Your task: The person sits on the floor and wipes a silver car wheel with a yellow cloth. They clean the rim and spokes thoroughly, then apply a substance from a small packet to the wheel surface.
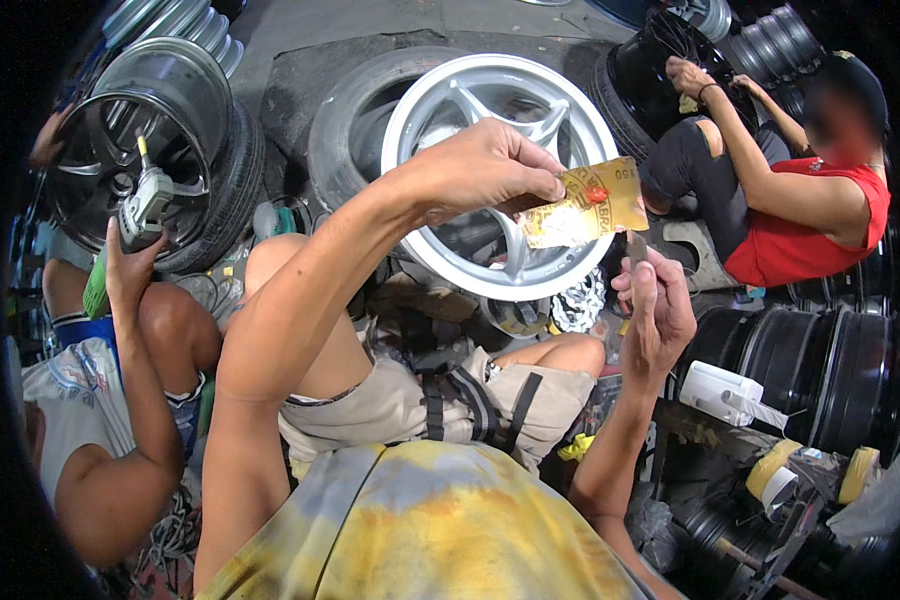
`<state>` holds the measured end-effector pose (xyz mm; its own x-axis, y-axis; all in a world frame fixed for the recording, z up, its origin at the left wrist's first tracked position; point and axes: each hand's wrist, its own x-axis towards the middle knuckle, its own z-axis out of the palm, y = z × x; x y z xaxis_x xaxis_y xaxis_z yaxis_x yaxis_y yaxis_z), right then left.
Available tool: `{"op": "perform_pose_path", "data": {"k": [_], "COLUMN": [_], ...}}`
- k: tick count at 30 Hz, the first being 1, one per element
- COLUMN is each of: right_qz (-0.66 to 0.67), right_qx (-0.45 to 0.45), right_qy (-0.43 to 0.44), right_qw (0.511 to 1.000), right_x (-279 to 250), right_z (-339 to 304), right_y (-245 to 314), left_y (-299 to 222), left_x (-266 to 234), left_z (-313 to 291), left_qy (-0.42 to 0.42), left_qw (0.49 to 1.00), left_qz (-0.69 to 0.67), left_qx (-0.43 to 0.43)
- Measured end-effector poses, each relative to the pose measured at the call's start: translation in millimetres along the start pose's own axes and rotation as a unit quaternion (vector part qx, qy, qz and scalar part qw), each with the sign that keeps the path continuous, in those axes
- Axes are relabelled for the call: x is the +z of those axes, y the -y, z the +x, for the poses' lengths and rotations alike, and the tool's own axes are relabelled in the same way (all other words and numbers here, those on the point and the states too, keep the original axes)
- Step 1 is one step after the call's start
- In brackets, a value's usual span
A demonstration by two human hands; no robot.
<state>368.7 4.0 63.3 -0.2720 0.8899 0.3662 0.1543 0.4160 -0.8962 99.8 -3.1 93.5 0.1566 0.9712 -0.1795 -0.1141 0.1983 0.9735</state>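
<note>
Pinched by its left edge in my left hand (pixel 500 175) is a piece of sandpaper (pixel 622 205), its yellow-brown printed back facing up. On it lie a white paste (pixel 565 225) and a small red blob (pixel 597 194). My right hand (pixel 658 305) grips a small flat scraper (pixel 637 248), its tip close under the sheet's lower right edge; whether they touch, I cannot tell. Below both hands a silver spoked wheel rim (pixel 407 120) rests, partly over a grey tire (pixel 335 150). My left forearm and hand hide part of the rim.
At left a co-worker's hand (pixel 130 265) holds a power tool (pixel 150 205) against a dark rim (pixel 75 205). At right a person in red (pixel 810 220) handles a black wheel (pixel 642 80). Black rims (pixel 800 360) and a white box-shaped thing (pixel 715 390) are at lower right.
</note>
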Motion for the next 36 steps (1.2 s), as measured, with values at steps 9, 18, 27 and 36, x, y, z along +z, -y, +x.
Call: {"op": "perform_pose_path", "data": {"k": [9, 18, 27, 36], "right_qz": [-0.085, -0.292, -0.281, -0.232], "right_qx": [-0.017, -0.166, -0.137, -0.079], "right_qy": [-0.007, 0.016, 0.039, 0.214], "right_qw": [0.996, 0.942, 0.949, 0.946], "right_x": [-3.0, -4.2, -1.2, 3.0], "right_z": [-1.2, 9.7, 8.4, 31.9], "right_y": [-2.7, 22.6, 22.8, -29.9], "left_y": [-0.8, -7.4, -2.5, 0.9], "left_x": [-0.7, 3.1, 0.3, -51.4], "left_z": [-1.4, -3.8, 0.1, 4.0], "left_qy": [-0.014, -0.021, -0.016, -0.256], "left_qw": [1.0, 0.999, 0.999, 0.9], "left_qz": [-0.007, 0.027, 0.009, 0.313], "left_qx": [0.022, 0.023, 0.029, 0.161]}}
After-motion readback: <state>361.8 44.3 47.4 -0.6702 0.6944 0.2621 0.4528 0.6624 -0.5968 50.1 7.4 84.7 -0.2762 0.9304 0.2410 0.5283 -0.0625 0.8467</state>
